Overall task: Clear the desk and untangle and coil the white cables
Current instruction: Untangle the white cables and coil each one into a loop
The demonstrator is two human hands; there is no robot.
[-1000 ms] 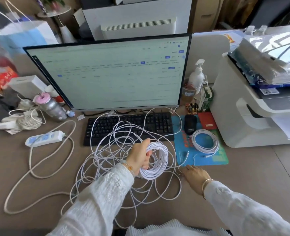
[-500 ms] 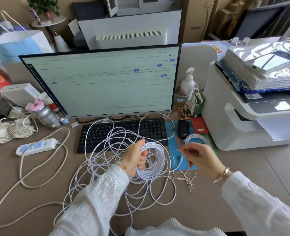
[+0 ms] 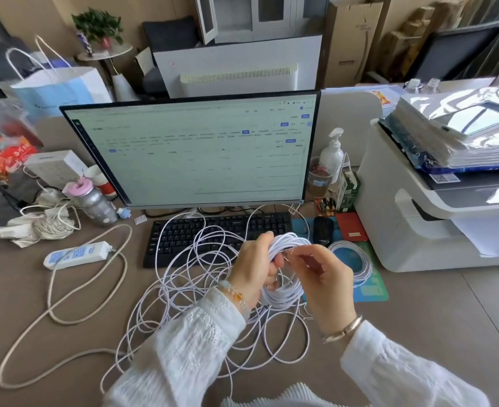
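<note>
Since earlier, right hand (image 3: 321, 277) rose from the counter (image 3: 418, 312) to the light, springy coil (image 3: 286, 292) gripped by left hand (image 3: 252, 267); its fingers (image 3: 296, 254) pinched something thin.

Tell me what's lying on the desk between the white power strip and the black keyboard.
Mostly bare desk in the head view: only the thick cream cord from the power strip loops through the stretch before the keyboard.

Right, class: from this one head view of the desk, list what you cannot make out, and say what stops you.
1. Monitor text: too small and blurred to read.
2. What the right hand pinches: tiny, hidden by its fingers.
3. Coil middle: covered by the left hand.
4. Cable tangle near end: under the sleeves.
5. Printer right side: cut off by the frame edge.
6. Power strip cord's end: lost among the clutter.
</note>
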